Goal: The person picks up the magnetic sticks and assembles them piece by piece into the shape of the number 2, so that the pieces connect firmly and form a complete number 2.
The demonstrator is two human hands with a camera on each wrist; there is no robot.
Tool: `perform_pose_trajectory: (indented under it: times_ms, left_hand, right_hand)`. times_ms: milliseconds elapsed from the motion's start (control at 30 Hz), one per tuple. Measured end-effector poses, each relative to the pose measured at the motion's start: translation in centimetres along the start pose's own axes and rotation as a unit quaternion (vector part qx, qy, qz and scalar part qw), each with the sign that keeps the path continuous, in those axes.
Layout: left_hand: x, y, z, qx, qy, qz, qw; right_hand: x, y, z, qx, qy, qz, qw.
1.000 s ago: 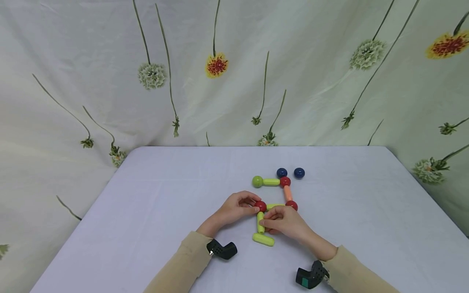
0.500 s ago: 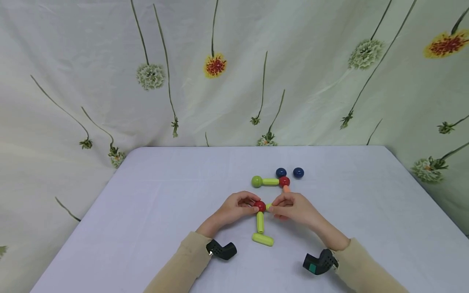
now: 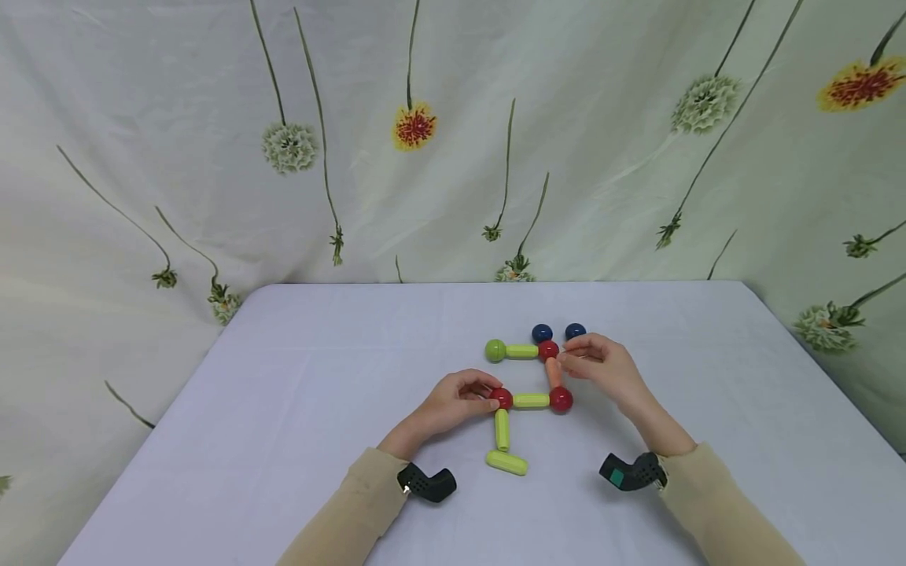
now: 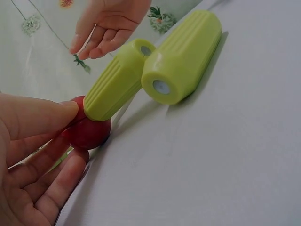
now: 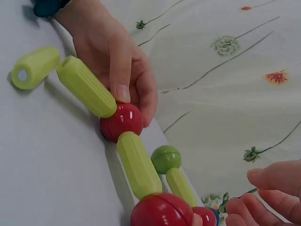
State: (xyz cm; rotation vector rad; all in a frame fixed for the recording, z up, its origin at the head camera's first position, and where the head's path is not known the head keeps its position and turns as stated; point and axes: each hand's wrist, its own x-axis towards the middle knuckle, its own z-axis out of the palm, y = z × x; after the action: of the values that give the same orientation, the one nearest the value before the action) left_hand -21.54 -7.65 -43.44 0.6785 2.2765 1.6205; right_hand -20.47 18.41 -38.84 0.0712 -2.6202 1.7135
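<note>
Ball-and-rod chain (image 3: 531,401) is lying on the pale table (image 3: 318,377), the left hand (image 3: 453,405) pinching one red ball (image 3: 504,398), the right hand (image 3: 607,368) hovering, loosely spread, beside the orange rod (image 3: 554,375).

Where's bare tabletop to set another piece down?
Bare white tabletop lies left of the person's left hand and right of their right hand. Crowded between the hands: shiny red balls, ridged yellow-green rods, an orange rod; two dark-blue balls beyond.

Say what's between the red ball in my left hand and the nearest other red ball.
A lime stick joins the held red ball to the nearest red ball; the head view shows it.
</note>
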Motion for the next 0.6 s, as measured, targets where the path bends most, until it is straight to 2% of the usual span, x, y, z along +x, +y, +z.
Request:
perform_pose_trajectory:
  times_ms: [267,400,600]
  left_hand:
    - [0.0,0.2,0.1,-0.007,0.006,-0.004,0.9999]
    - [-0.1,0.2,0.1,-0.001,0.006,-0.009,0.9999]
    - [0.0,0.0,0.1,0.006,0.007,-0.007,0.9999]
  right_hand:
    - [2.8,5.0,-0.4,-0.057,0.085,-0.078,0.9917]
    - [3.4,5.4,-0.6,-0.061,0.094,-0.069,0.9913]
    - [2.5,3.4,-0.8,-0.047,0.087,-0.04,0.9943]
